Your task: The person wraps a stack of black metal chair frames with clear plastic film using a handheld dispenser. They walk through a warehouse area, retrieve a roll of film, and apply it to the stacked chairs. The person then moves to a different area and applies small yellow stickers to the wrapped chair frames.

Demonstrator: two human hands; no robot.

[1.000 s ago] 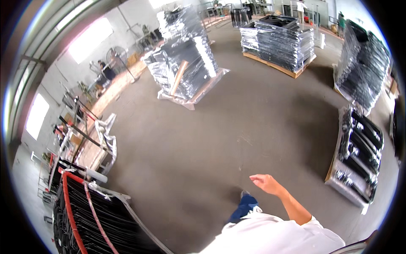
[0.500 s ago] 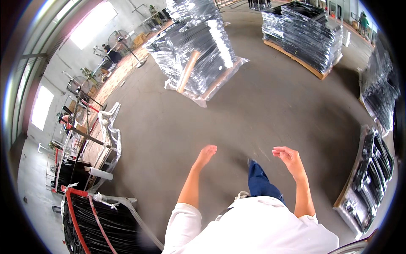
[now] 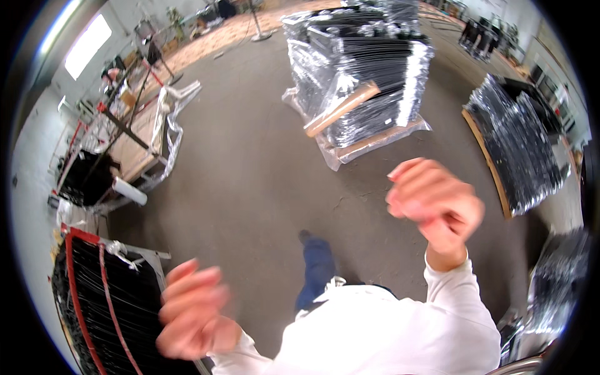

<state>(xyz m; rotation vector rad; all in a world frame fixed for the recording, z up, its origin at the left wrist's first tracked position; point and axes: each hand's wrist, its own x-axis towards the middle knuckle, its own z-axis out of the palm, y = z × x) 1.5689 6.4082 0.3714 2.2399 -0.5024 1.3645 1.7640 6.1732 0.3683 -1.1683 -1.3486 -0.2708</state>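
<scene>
White sleeves (image 3: 455, 284) cover our arms; our blue trouser leg (image 3: 319, 265) shows below, over grey floor (image 3: 244, 187). Our L hand (image 3: 194, 312), blurred, is loosely open w/ fingers part-bent, nearest the black stacked parts (image 3: 125, 312) in a red-edged frame (image 3: 82, 235) at lower L. Our R hand (image 3: 437, 197) is raised, fingers curled in; we can't tell how tight. Ahead, beyond it, we see a plastic-wrapped stack (image 3: 381, 72) w/ a brown strip (image 3: 344, 109) slanting across its side. Farther R, another wrapped stack (image 3: 522, 150) sits on a wooden pallet (image 3: 487, 164).
</scene>
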